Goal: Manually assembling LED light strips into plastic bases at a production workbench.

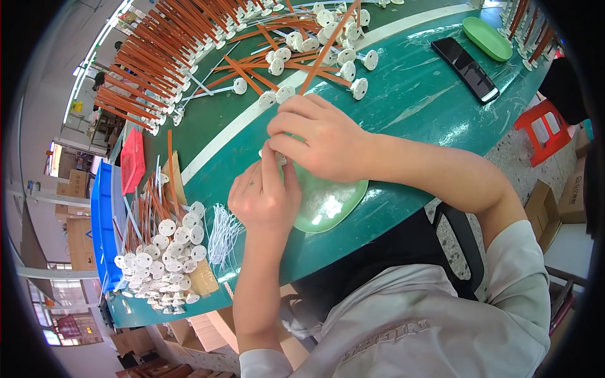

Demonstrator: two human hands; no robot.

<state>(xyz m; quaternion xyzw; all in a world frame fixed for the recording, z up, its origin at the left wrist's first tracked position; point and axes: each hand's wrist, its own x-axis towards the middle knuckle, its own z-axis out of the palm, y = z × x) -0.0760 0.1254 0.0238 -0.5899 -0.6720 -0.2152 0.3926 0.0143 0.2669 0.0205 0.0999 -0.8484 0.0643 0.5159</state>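
In front of me my two hands meet over a light green oval plate. My left hand is closed, its fingertips pinching a small white piece that is mostly hidden by fingers. Close against it, my right hand is curled round the same spot. A long brown stick slants up and away from behind my right hand, in line with the white piece; where they join is hidden. Beside my left wrist lies a bundle of white strings.
At left, brown sticks with white discs are heaped by a blue bin and a red basket. More discs on sticks lie beyond my hands; standing rows line the back. A phone and green dish lie right.
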